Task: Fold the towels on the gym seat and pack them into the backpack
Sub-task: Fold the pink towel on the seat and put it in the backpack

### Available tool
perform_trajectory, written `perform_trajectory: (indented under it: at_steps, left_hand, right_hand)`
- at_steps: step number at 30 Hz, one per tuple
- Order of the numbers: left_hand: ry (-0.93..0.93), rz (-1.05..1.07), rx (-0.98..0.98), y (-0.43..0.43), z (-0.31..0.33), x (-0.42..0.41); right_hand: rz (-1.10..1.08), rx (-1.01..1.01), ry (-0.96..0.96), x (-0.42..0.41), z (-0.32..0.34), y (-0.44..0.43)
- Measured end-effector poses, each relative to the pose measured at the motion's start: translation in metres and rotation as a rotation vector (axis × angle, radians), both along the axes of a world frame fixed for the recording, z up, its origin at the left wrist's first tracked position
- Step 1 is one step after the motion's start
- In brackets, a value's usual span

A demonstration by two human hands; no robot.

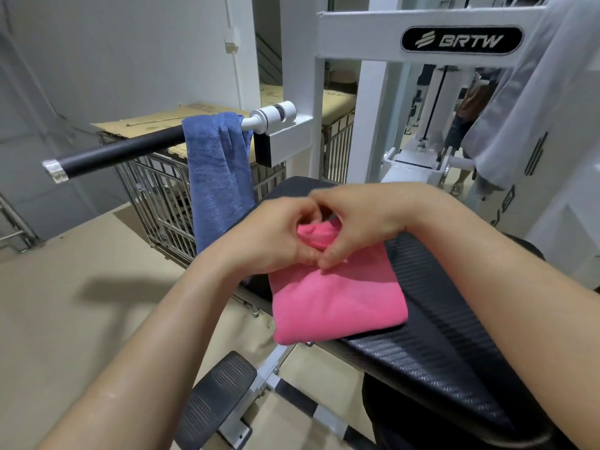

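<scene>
Pink towel is lying on the seat, left hand and right hand pinching its twelve-o'clock edge with curled fingers; mid-fold, likely needing that edge drawn toward six o'clock.

Plush pink cloth towel, black weave-textured seat (faint sheen), glossy white metal frame.

Place: a gym, at a weight machine standing in a cluttered corner.
Machine: white steel frame far and right, with a black "BRTW" badge on its crossbeam.
Seat: black padded seat near right, with a textured cover.
Handle: black-gripped bar reaching left from the frame, a blue towel draped over it.
Footrest: ribbed black pad near, low down.
Storage: wire cage far left, cardboard flattened on top.
</scene>
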State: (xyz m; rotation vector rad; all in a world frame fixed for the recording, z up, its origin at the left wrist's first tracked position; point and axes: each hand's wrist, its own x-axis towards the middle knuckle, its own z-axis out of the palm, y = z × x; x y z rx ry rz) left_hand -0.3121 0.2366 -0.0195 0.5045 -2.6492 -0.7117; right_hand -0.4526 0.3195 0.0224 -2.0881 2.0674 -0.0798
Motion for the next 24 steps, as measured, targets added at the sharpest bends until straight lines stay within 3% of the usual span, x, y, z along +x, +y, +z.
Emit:
perform_trajectory:
  at_steps: [3,5,8,11,16,19,21,24]
  left_hand:
    - [0.377,0.059,0.155,0.009,0.003,0.009]
    - [0.584,0.123,0.457,0.012,-0.011,0.024]
    - [0.538,0.015,0.89,0.032,-0.043,0.037]
    - [0.534,-0.062,1.008,0.054,-0.06,0.033]
    - [0.421,-0.14,1.091,0.073,-0.051,0.033]
    - [0.275,-0.13,0.945,0.089,-0.042,0.029]
    - [0.272,-0.056,0.907,0.097,-0.037,0.029]
    - [0.307,-0.02,0.863,0.097,-0.037,0.036]
  right_hand:
    - [-0.029,-0.101,-0.235,0.001,0.012,0.016]
    - [-0.082,-0.158,-0.482,-0.008,0.013,0.035]
    - [-0.195,-0.224,-1.015,-0.019,0.003,0.066]
    - [-0.159,-0.226,-1.234,-0.024,-0.012,0.088]
    - [-0.101,-0.218,-1.154,-0.023,-0.023,0.112]
    - [-0.137,-0.344,-0.809,-0.023,-0.029,0.123]
    - [-0.156,-0.44,-0.588,-0.024,-0.036,0.131]
    - [-0.181,-0.538,-0.589,-0.02,-0.05,0.148]
